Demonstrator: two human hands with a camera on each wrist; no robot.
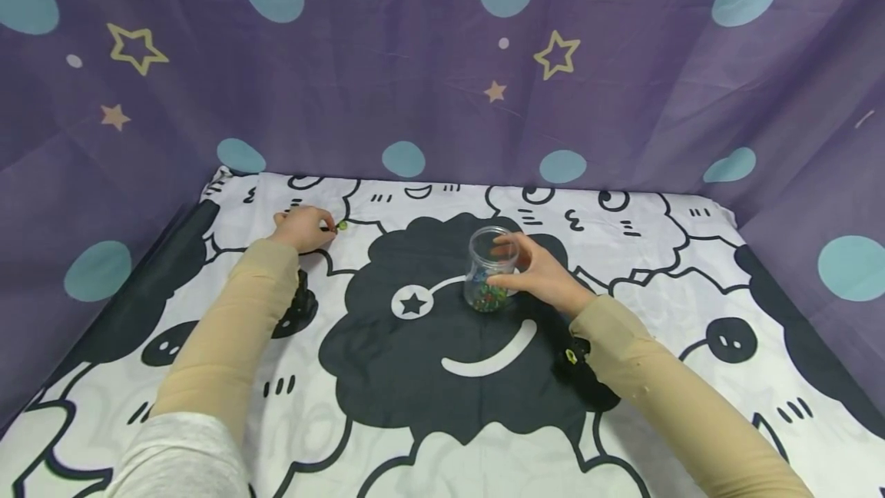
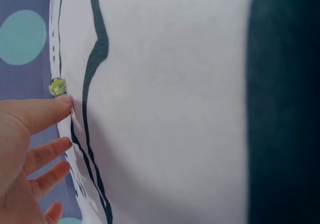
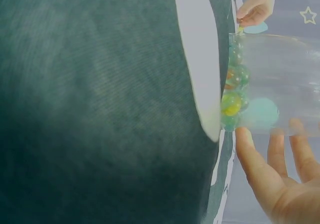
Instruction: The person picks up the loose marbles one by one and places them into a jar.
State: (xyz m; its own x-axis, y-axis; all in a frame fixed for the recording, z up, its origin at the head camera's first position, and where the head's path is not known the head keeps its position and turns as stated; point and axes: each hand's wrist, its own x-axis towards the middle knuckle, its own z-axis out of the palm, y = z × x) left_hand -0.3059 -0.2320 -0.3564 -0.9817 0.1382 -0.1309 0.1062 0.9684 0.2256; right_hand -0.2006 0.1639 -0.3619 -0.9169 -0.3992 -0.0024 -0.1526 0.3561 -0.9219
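A clear jar [image 1: 490, 267] stands on the cloth-covered table with several coloured marbles [image 1: 489, 297] at its bottom. My right hand [image 1: 535, 271] grips it from the right side, and some fingertips show through the clear wall in the right wrist view. Farther back and to the left, my left hand [image 1: 304, 227] is down at the cloth. A yellow-green marble [image 2: 57, 86] sits at its thumb tip, apparently pinched there; the index finger is hidden behind the thumb. The other fingers [image 2: 47, 156] are spread apart.
A white cloth [image 1: 429, 463] with black cartoon drawings covers the table. Behind it hangs a purple curtain [image 1: 387, 60] with stars and blue dots, which also closes off both sides. Black wrist-worn devices [image 1: 588, 375] sit under the forearms.
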